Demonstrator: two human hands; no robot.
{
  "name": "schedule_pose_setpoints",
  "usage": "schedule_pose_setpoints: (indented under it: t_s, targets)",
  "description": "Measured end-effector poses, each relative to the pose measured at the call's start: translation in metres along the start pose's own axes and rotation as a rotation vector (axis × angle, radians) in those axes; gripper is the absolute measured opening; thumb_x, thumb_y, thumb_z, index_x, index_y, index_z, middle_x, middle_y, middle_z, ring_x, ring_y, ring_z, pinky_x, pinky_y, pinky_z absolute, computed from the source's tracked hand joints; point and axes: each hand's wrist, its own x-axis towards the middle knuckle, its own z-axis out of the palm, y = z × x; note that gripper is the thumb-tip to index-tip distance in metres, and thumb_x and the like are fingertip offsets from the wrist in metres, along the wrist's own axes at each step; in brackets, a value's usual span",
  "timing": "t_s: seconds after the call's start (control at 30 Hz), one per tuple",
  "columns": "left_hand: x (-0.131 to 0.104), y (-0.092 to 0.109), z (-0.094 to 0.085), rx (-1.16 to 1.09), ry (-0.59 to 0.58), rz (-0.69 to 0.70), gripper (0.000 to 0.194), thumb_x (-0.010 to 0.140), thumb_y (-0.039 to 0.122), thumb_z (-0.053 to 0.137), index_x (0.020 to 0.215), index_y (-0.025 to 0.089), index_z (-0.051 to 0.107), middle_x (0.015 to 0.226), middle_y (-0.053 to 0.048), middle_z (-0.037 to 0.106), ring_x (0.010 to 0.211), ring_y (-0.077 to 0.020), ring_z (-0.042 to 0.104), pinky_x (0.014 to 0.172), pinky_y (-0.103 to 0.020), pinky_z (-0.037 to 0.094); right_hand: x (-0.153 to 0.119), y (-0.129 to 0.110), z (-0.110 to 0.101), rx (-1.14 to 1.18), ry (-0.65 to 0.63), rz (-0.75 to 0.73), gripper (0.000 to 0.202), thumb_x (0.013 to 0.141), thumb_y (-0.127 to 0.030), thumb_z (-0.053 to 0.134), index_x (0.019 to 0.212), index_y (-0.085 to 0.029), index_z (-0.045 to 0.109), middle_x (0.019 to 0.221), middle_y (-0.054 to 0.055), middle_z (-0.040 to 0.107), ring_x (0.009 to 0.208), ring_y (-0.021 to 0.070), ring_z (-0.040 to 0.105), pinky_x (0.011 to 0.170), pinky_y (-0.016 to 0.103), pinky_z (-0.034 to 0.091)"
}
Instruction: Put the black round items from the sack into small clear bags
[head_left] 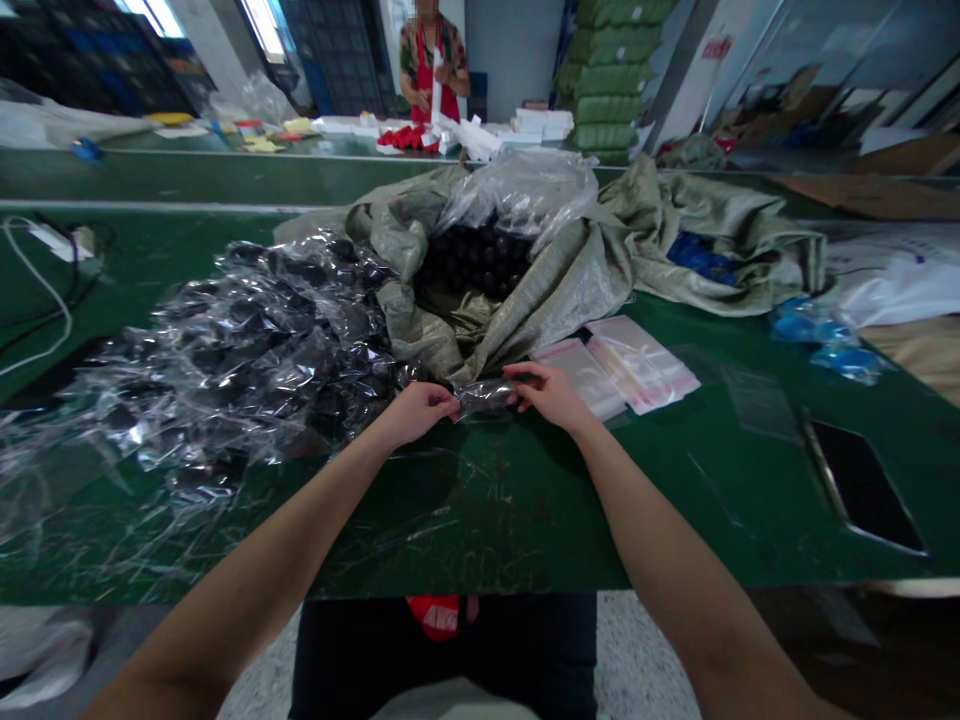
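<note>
A clear plastic bag with something dark inside lies stretched between my two hands, just in front of an open woven sack. My left hand pinches its left end. At its right end, the fingers of my right hand are closed on the plastic. Many black items sit in the sack's mouth. A big heap of bagged dark items spreads to the left of my left hand. Flat clear bags are stacked to the right of my right hand.
A phone lies on the green table at the right. Blue bagged items and a second sack are behind it. A white cable curves at the far left. A person in a red apron stands across the tables.
</note>
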Motion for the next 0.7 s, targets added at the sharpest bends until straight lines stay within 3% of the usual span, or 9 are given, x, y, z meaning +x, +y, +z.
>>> schedule_pose_setpoints:
  t_s: [0.13, 0.27, 0.47, 0.7]
  targets:
    - [0.001, -0.003, 0.001, -0.014, 0.006, -0.004, 0.034, 0.08, 0.046, 0.057, 0.071, 0.017, 0.072, 0.056, 0.001, 0.055, 0.052, -0.0118, 0.041, 0.052, -0.026, 0.028, -0.002, -0.01, -0.005, -0.001, 0.078, 0.171, 0.022, 0.084, -0.038, 0.062, 0.089, -0.017, 0.062, 0.087, 0.006, 0.069, 0.048, 0.0086, 0.06, 0.034, 0.018, 0.044]
    - [0.001, -0.004, 0.0, -0.003, 0.001, -0.007, 0.034, 0.081, 0.046, 0.056, 0.071, 0.017, 0.072, 0.055, 0.001, 0.054, 0.052, -0.0119, 0.04, 0.052, -0.026, 0.027, -0.007, -0.016, -0.006, -0.013, -0.057, 0.309, 0.03, 0.083, -0.043, 0.066, 0.074, -0.015, 0.062, 0.072, 0.005, 0.067, 0.047, 0.008, 0.057, 0.034, 0.017, 0.041]
    - [0.001, -0.002, -0.001, -0.009, 0.006, 0.005, 0.035, 0.08, 0.046, 0.057, 0.071, 0.016, 0.072, 0.057, 0.0, 0.057, 0.053, -0.0122, 0.041, 0.052, -0.026, 0.028, -0.01, -0.016, -0.008, 0.055, -0.19, 0.307, 0.019, 0.075, -0.031, 0.074, 0.074, -0.014, 0.065, 0.067, 0.002, 0.067, 0.049, 0.007, 0.054, 0.037, 0.016, 0.04]
    - [0.003, -0.006, 0.0, 0.043, 0.013, -0.007, 0.032, 0.08, 0.043, 0.055, 0.071, 0.017, 0.072, 0.056, 0.001, 0.056, 0.053, -0.0129, 0.042, 0.054, -0.026, 0.029, -0.008, -0.008, -0.012, -0.107, -0.266, 0.306, 0.017, 0.077, -0.031, 0.072, 0.075, -0.015, 0.07, 0.061, 0.001, 0.065, 0.044, 0.0064, 0.05, 0.037, 0.018, 0.038]
